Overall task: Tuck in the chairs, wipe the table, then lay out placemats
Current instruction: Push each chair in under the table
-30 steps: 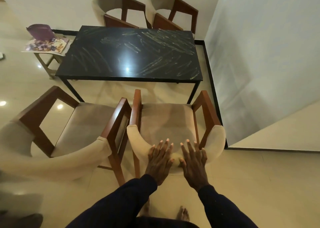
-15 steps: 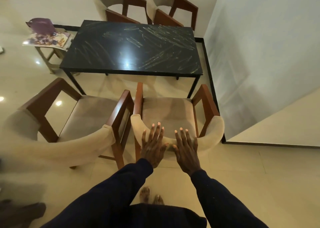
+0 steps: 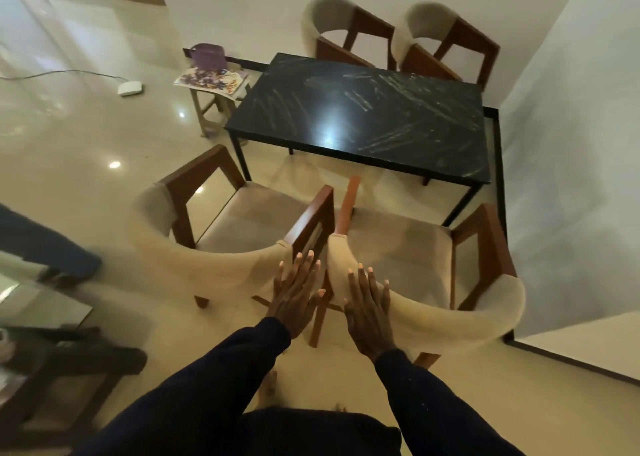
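Note:
A black table (image 3: pixel 367 116) with pale smears stands ahead. Two beige chairs with brown wooden arms stand pulled out on my side: the near left chair (image 3: pixel 221 265) and the near right chair (image 3: pixel 460 313). My left hand (image 3: pixel 296 294) is flat with straight fingers over the gap between the two chairs, by the left chair's backrest end. My right hand (image 3: pixel 369 308) is flat against the left end of the right chair's backrest. Two far chairs (image 3: pixel 349 33) stand at the table's far side. Floral placemats (image 3: pixel 211 79) lie on a small stool.
A purple container (image 3: pixel 207 55) sits on the stool left of the table. A white wall (image 3: pixel 568 150) closes the right side. A white device (image 3: pixel 130 87) with a cable lies on the glossy floor. Another person's leg (image 3: pixel 45 247) and a dark low table (image 3: pixel 52 369) are at left.
My view has swung left. Both hands slid from the middle of the right chair's backrest to its left end, the left hand now over the gap between the chairs.

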Tool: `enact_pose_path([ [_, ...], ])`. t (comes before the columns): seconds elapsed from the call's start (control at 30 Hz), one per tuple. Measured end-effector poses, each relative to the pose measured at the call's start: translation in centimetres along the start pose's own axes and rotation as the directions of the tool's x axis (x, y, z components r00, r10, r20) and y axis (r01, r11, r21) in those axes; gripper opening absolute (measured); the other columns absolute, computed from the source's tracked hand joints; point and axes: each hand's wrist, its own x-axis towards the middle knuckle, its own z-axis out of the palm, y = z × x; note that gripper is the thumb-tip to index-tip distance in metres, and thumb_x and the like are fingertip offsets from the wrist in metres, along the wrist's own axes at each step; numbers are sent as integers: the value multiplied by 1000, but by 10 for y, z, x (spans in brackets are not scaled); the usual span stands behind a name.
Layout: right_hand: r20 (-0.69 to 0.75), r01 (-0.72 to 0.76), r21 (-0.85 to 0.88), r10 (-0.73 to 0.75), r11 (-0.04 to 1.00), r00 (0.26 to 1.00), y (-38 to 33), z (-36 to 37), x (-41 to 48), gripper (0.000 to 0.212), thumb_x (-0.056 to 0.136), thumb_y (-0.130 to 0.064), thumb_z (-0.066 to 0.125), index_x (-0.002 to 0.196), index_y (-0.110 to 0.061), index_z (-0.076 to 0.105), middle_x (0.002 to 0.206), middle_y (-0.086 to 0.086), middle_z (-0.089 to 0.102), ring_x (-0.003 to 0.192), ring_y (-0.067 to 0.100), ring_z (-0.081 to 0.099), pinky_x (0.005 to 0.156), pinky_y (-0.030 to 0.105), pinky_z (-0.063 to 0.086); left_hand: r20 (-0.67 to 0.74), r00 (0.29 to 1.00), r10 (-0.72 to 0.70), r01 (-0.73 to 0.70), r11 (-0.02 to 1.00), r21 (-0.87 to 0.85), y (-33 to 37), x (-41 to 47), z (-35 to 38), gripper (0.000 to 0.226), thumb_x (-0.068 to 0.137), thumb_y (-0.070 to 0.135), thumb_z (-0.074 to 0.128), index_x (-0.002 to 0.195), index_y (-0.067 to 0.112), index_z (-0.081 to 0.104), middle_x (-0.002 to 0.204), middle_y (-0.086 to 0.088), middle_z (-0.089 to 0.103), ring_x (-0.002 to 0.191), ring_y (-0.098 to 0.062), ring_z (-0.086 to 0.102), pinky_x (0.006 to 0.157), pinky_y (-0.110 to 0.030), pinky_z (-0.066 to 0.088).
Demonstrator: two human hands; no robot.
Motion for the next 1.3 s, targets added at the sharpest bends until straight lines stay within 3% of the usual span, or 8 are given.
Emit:
enact_pose_path([
  [0.17, 43, 62, 47, -64, 997, 997, -59, 22, 37, 67, 111, -35, 37, 171, -17, 15, 178, 12, 11, 165, 34, 7, 126, 69, 23, 7, 996, -88, 88, 996, 2, -79, -12, -26, 75, 108, 63, 6, 171, 23, 8, 179, -3, -7, 165, -25, -10, 130, -55, -10],
  [0.33, 20, 100, 99, -103, 990, 995, -128, 46, 77, 66, 114, -36, 34, 172, -21, 7, 179, 10, 8, 166, 31, 4, 129, 67, 19, -28, 991, -130, 132, 988, 82, -181, -18, -38, 70, 106, 44, 31, 170, 17, 19, 179, -8, 2, 165, -31, 1, 128, -67, 8],
  [0.53, 56, -17, 124, 10, 992, 998, -206, 82, 124, 69, 115, -33, 39, 172, -22, 4, 180, 6, -2, 166, 27, -6, 130, 68, 9, -19, 1000, -21, 22, 995, 97, -285, -14, -65, 70, 106, 48, 31, 167, 14, 27, 177, -14, 14, 163, -34, 13, 130, -59, 0],
  [0.67, 44, -68, 139, 63, 988, 997, -264, 89, 140, 69, 114, -37, 36, 172, -24, 1, 180, 3, -8, 166, 23, -12, 131, 61, -3, 21, 994, 109, -111, 988, 108, -321, -22, -78, 67, 108, 46, 30, 166, 12, 32, 176, -15, 17, 162, -36, 18, 130, -60, -3],
  [0.97, 100, -110, 136, 97, 984, 990, -352, 111, 151, 65, 114, -46, 27, 172, -25, 5, 180, 2, -5, 165, 22, -12, 131, 63, 7, 76, 987, 143, -144, 990, 11, -381, -40, -96, 62, 111, 41, 28, 167, 15, 29, 177, -12, 15, 163, -33, 16, 125, -68, 20],
  [1.2, 42, -168, 111, 164, 979, 986, -398, 121, 164, 64, 114, -47, 29, 172, -24, 12, 180, 5, 0, 166, 26, -6, 130, 67, 8, 97, 988, 120, -118, 993, -24, -423, -41, -105, 63, 113, 48, 18, 171, 22, 16, 179, -2, 1, 165, -24, 2, 131, -59, 6],
  [1.3, 43, -209, 82, 206, 975, 978, -409, 121, 172, 64, 114, -48, 29, 172, -26, 10, 180, 5, -3, 166, 28, -8, 129, 69, 4, 56, 987, 151, -149, 988, -47, -428, -37, -102, 63, 111, 44, 23, 170, 20, 19, 179, -1, 6, 165, -26, 7, 131, -52, 1],
])
